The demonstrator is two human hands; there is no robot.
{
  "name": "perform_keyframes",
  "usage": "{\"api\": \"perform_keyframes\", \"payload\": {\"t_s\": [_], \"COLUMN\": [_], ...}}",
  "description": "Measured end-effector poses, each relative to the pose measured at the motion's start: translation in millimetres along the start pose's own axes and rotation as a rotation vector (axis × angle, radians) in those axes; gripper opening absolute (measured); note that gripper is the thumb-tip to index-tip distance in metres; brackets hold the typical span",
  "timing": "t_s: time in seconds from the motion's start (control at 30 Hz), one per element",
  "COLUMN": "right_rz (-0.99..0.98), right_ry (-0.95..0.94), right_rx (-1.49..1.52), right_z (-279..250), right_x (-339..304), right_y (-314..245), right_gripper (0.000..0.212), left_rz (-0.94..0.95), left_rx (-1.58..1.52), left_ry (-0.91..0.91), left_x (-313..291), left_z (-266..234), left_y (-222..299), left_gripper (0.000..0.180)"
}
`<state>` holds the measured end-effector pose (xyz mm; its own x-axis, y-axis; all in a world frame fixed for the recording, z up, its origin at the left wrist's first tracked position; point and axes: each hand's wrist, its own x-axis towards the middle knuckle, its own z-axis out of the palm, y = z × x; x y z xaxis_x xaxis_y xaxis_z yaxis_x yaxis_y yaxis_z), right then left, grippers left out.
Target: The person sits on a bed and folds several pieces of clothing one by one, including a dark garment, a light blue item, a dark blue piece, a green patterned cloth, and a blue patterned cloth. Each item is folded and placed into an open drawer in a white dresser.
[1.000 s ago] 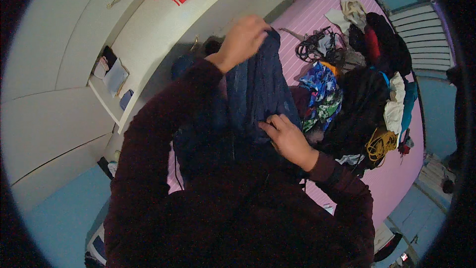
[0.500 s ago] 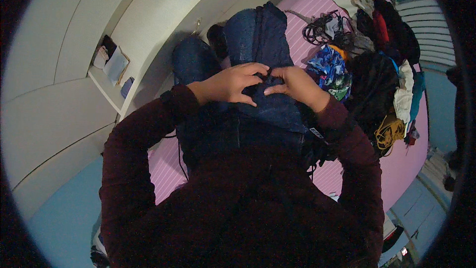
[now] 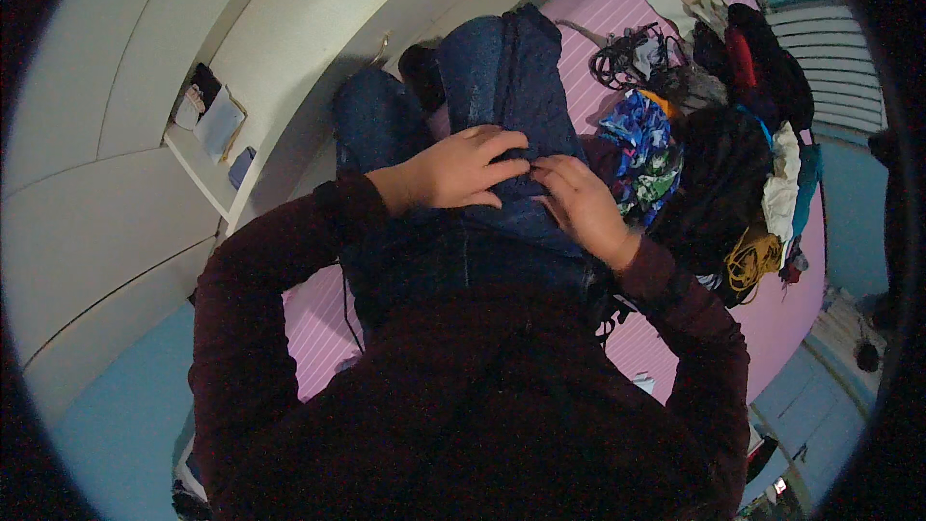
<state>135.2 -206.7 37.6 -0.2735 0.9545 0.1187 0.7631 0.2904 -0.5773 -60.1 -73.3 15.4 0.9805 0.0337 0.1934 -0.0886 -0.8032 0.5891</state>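
A dark blue cloth garment [image 3: 532,68] lies over my right thigh and lap, its edge running past my knee. On it, my left hand [image 3: 453,172] rests with bent fingers, their tips gripping the fabric while the thumb lies lower. My right hand [image 3: 586,207] meets it from the other side, fingers curled onto the same cloth. The fingertips of both hands nearly touch. What kind of garment it is, I cannot tell. Beneath it are my legs in blue jeans [image 3: 371,121].
I sit on a bed with a pink striped sheet [image 3: 588,5]. To the right lies a heap of clothes, with a blue patterned cloth [image 3: 637,130], black garments [image 3: 719,183] and tangled dark straps [image 3: 627,53]. A white cabinet [image 3: 328,39] with an open shelf curves along the left.
My right hand has turned and its fingers have curled down over the cloth. The left fingers have shifted slightly toward it. The patterned cloth shows more fully beside my right hand.
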Motion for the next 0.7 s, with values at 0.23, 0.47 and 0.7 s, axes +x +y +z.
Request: {"api": "perform_keyframes", "payload": {"t_s": [0.23, 0.47, 0.7], "right_rz": [0.380, -0.054, 0.154], "right_ry": [-0.004, 0.212, 0.104], "right_rx": [0.351, -0.099, 0.082], "right_z": [-6.2, 0.8, -2.7], "right_x": [21.0, 26.0, 34.0], "right_y": [32.1, 27.0, 41.7], "right_gripper": [0.030, 0.045, 0.038], "left_rz": [-0.262, -0.654, -0.732], "left_rx": [-0.054, -0.265, -0.535], "left_ry": [0.194, 0.221, 0.470], "left_x": [7.4, 17.4, 32.0], "left_z": [9.8, 15.0, 6.2], "left_y": [-8.8, -28.7, -23.2], "left_gripper": [0.026, 0.029, 0.029]}}
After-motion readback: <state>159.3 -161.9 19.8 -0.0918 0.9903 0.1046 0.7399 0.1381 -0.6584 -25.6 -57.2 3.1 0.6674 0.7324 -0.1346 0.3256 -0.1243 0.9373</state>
